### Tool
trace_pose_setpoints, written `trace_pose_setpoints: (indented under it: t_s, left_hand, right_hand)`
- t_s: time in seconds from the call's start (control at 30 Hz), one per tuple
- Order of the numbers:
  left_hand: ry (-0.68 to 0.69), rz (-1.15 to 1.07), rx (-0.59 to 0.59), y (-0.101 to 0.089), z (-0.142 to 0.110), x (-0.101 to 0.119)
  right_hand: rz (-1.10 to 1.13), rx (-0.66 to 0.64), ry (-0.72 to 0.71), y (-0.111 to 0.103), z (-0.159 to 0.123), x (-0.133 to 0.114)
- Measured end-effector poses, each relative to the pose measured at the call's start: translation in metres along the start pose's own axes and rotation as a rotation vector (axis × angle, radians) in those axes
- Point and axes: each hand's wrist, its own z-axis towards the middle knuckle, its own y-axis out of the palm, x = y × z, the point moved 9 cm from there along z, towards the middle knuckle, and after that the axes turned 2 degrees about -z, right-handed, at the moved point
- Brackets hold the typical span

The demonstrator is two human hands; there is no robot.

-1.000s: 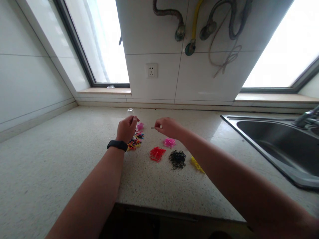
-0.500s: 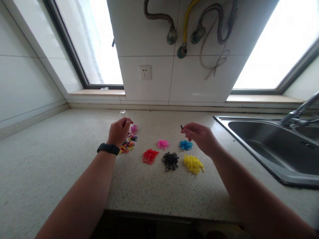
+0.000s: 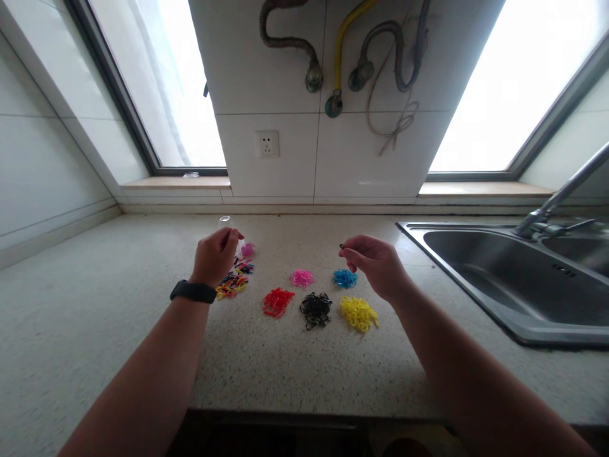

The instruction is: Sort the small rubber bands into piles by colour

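My right hand point(image 3: 368, 260) is closed in a pinch on a small black rubber band point(image 3: 341, 246), held above the blue rubber-band pile point(image 3: 345, 278). On the left, my left hand point(image 3: 216, 254) is curled shut beside a mixed pile of coloured rubber bands point(image 3: 231, 284). A clear container point(image 3: 225, 221) shows partly behind that hand, and a pink piece point(image 3: 247, 249) lies by its fingers. What the left fingers hold, if anything, is hidden. Between the hands lie sorted piles: pink point(image 3: 302, 278), red point(image 3: 277, 303), black point(image 3: 316, 310) and yellow point(image 3: 360, 313).
The speckled countertop point(image 3: 285, 374) runs back to a tiled wall with a power socket point(image 3: 268, 144). A steel sink point(image 3: 499, 273) with a faucet point(image 3: 547, 209) is set in at the right. Hoses point(image 3: 337, 63) hang on the wall above.
The view has shifted slightly, so the piles and both hands sit a little further left. The band in my right fingers has turned a little. Both hands stay closed.
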Motion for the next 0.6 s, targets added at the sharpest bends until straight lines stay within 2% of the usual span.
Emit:
trace_pose_setpoints:
  t_s: [0.23, 0.6]
  left_hand:
    - [0.064, 0.012, -0.044, 0.004, -0.002, 0.012]
    - [0.083, 0.017, -0.077, 0.008, -0.003, 0.018]
  right_hand:
    - [-0.002, -0.023, -0.065, 0.004, -0.005, -0.014]
    - [-0.025, -0.159, -0.14, 0.016, -0.012, -0.025]
